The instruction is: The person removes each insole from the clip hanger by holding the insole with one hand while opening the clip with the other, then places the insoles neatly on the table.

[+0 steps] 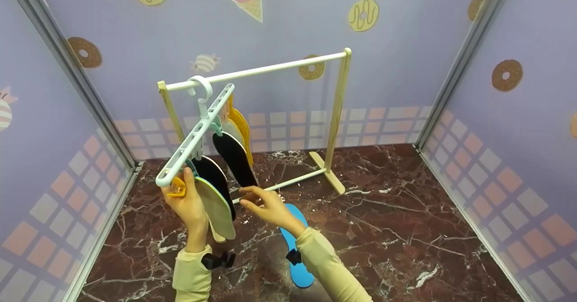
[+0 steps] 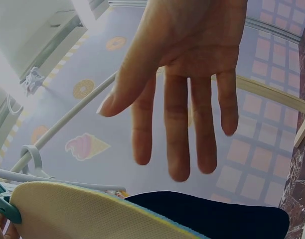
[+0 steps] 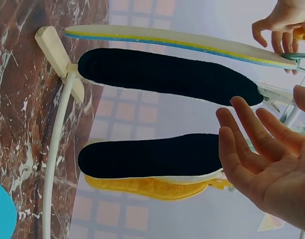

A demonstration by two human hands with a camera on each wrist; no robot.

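Note:
At the near end of the white hanger (image 1: 194, 135), my left hand (image 1: 187, 205) holds the teal clip (image 3: 294, 57) that carries a cream insole with a yellow-and-blue edge (image 1: 216, 209). An orange clip (image 1: 176, 187) shows beside its thumb. My right hand (image 1: 270, 208) is held to the right of the hanging insoles, palm turned inward, fingers loosely extended and holding nothing. Behind the cream insole hang two black insoles, the nearer one (image 3: 167, 74) and the farther one (image 3: 147, 158). A yellow insole (image 1: 241, 124) hangs at the far end.
The hanger's hook sits over the top bar of a wooden rack (image 1: 279, 67). A blue insole (image 1: 299, 270) lies on the dark red marble-patterned surface (image 1: 383, 230), partly under my right forearm. Patterned walls (image 1: 288, 27) enclose the back and both sides.

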